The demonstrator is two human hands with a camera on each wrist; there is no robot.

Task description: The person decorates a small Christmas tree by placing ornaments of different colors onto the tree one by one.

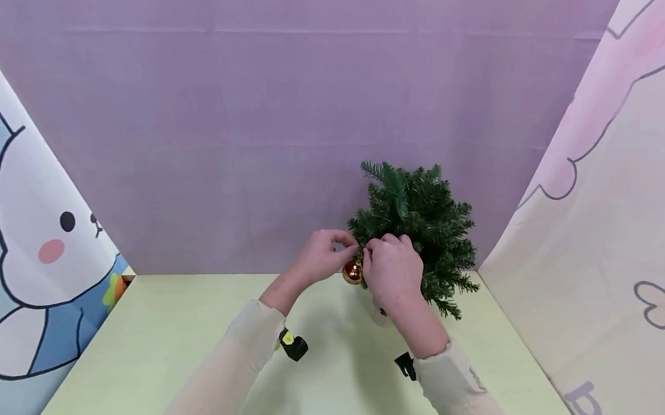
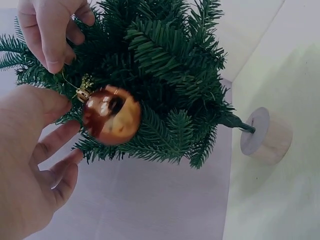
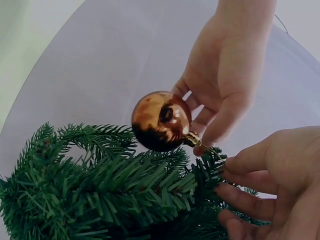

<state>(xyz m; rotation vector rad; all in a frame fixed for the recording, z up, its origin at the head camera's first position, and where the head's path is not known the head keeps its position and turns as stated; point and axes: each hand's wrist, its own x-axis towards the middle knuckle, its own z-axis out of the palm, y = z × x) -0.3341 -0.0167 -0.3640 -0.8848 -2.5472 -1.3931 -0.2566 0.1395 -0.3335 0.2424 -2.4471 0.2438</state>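
Observation:
A shiny copper-gold Christmas bauble (image 2: 112,115) hangs at the side of a small artificial Christmas tree (image 1: 423,219), close against its green branches. My left hand (image 1: 324,254) has thumb and forefinger brought together at the bauble's gold cap (image 3: 192,139), the other fingers loosely bent behind. Opposite it, my right hand (image 1: 394,268) pinches the thin gold cord (image 2: 68,80) above the cap, right beside a branch tip. Both hands' fingertips are only a short way apart. From the head, the right hand covers part of the lower branches.
The tree stands on a pale round base (image 2: 272,137) on the light yellow-green table (image 1: 187,338). Behind it rises a purple cloth backdrop (image 1: 259,101). Printed cartoon panels (image 1: 50,247) flank both sides.

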